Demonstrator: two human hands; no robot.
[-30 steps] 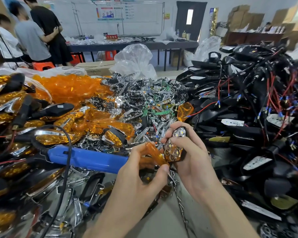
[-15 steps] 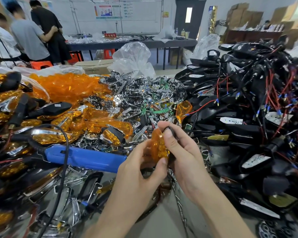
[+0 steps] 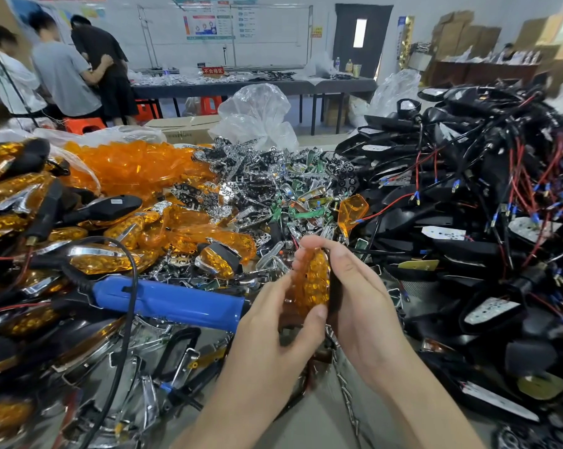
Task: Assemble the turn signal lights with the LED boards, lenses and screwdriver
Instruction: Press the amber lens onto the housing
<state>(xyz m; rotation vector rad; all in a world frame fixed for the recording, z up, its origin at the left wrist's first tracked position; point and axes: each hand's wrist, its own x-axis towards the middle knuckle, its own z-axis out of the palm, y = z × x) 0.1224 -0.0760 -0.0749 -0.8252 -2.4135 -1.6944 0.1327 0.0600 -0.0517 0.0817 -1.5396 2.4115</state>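
inspector: since a second ago the amber lens point(image 3: 312, 283) has gone from beside the bare led face to flat over it. the reflector cups no longer show.

clerk: who holds it?

inspector: both. the left hand point(image 3: 273, 322) pinches the amber lens, thumb tip pressed on its lower end. its other fingers are curled at the lens's left edge and blurred there. the right hand point(image 3: 362, 296) grips the black housing point(image 3: 334, 298) from behind, fingers curled close together over the top end of the lens.

clerk: location of the piece?

inspector: between the two hands, held on edge above the near bench, just right of the blue screwdriver point(image 3: 176, 301) and in front of the parts heaps.

clerk: screwdriver status?

inspector: lying on its side among the parts, cord looping off its left end, unmoved from both earlier frames.

clerk: surrounding stock?

inspector: loose orange lenses point(image 3: 134, 166) are heaped at back left, chrome reflectors and led boards point(image 3: 267, 189) at centre. wired black housings point(image 3: 468, 228) are piled at right and finished lights point(image 3: 11, 222) stacked at far left. one stray lens point(image 3: 351, 210) stands tilted at the edge of the wired pile. a metal chain point(image 3: 348, 393) runs down the bench below the hands.

clerk: lens fully seated?

inspector: cannot tell. fingers hide the joint.
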